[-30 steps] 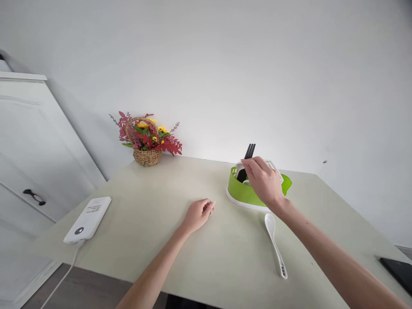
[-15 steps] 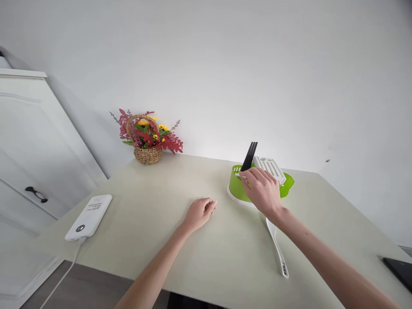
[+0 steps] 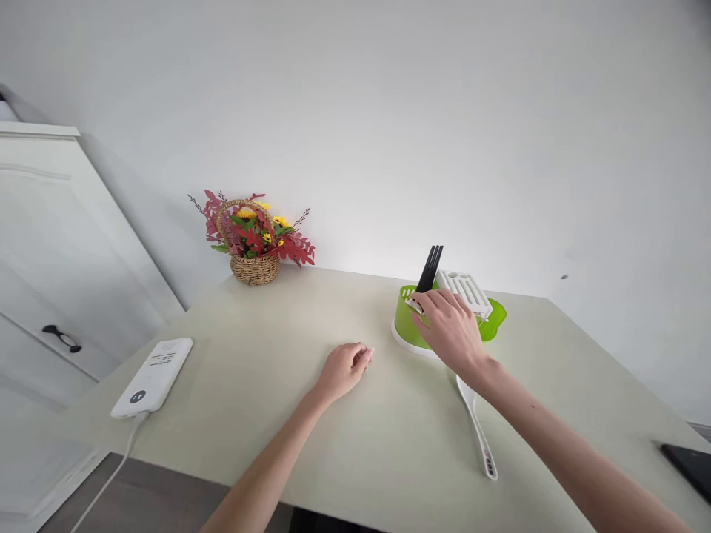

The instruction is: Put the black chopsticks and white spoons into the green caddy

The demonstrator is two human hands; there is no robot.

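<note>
The left hand [image 3: 343, 368] rests on the table [image 3: 278, 414], well left of the right hand [image 3: 451, 329], which lies on the near rim of the holder [image 3: 408, 326]. Chopsticks [image 3: 430, 268] stand in the holder just behind the right hand. A spoon [image 3: 476, 429] lies on the table before that hand, under its wrist. A flower basket [image 3: 254, 248] stands behind the left hand, at the table's far edge. A power bank [image 3: 152, 376] lies far left of the left hand. A phone [image 3: 689, 465] lies far right of the right hand, nearer.

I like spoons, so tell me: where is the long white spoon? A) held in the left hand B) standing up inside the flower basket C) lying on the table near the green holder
C: the white spoon lies flat on the table, just in front of the green holder.
</note>
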